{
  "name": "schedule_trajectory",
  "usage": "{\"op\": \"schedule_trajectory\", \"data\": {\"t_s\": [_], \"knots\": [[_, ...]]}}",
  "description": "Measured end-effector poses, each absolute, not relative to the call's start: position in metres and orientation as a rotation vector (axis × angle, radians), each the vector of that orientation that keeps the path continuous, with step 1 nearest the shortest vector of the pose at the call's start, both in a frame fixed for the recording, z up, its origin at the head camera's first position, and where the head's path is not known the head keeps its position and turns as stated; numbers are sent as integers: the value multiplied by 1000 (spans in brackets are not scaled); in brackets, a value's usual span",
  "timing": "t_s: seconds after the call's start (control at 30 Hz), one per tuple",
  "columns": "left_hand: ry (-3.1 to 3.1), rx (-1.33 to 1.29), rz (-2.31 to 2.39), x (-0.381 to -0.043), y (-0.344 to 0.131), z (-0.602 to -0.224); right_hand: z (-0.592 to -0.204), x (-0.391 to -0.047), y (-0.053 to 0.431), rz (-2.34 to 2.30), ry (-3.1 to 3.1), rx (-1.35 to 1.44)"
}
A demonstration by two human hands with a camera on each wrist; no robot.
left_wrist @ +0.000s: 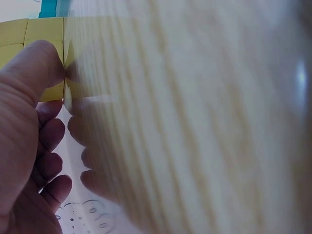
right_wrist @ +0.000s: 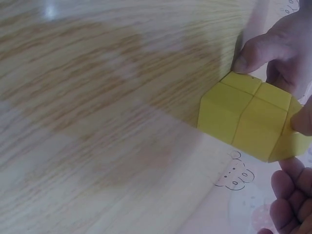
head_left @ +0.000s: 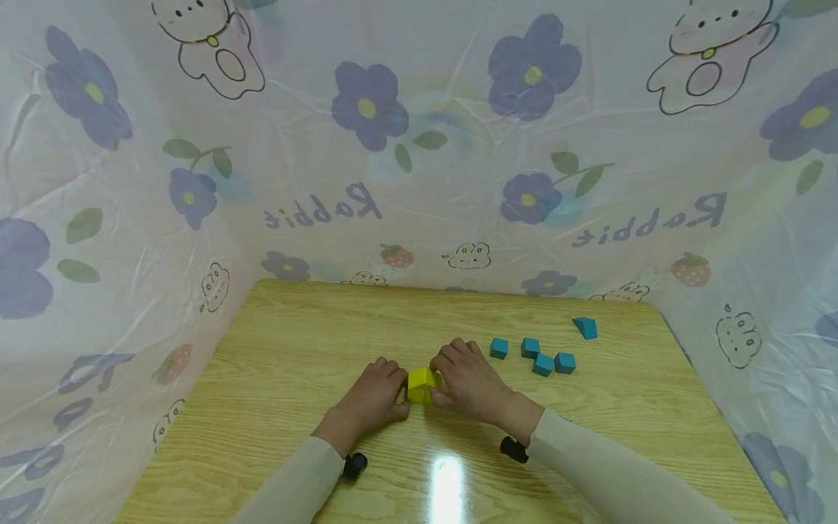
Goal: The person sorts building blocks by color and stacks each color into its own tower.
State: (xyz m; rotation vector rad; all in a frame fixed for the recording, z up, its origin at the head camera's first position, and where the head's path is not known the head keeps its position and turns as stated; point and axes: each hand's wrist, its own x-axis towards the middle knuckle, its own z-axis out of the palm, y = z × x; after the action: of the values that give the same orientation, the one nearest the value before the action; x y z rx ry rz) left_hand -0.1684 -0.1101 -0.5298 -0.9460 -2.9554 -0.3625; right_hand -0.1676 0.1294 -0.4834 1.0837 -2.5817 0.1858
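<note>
Yellow blocks (head_left: pixel 416 394) stand close together on the wooden table, with small cube faces side by side in the right wrist view. On top of them sits a sloped yellow block (head_left: pixel 425 378), like a little roof. From the left, my left hand (head_left: pixel 378 393) holds the lower cubes, its thumb (left_wrist: pixel 41 61) pressed on a yellow face near the tabletop. My right hand (head_left: pixel 470 382) pinches the sloped block from the right, thumb in front and fingers behind. Its fingers partly cover the yellow pieces.
Several blue cubes (head_left: pixel 543 364) lie to the right, beyond my right hand. Farther back is a blue wedge-shaped block (head_left: pixel 585 327). A patterned sheet (head_left: pixel 452 145) with flowers and rabbits encloses the wooden table (head_left: pixel 314 320) at the back and sides.
</note>
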Motion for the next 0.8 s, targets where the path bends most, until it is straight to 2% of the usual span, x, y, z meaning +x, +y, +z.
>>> {"op": "schedule_trajectory", "data": {"t_s": [0.8], "knots": [[-2962,-954,-370,-170,-110,-531,-484,-169,131,182,-2575,1096]]}}
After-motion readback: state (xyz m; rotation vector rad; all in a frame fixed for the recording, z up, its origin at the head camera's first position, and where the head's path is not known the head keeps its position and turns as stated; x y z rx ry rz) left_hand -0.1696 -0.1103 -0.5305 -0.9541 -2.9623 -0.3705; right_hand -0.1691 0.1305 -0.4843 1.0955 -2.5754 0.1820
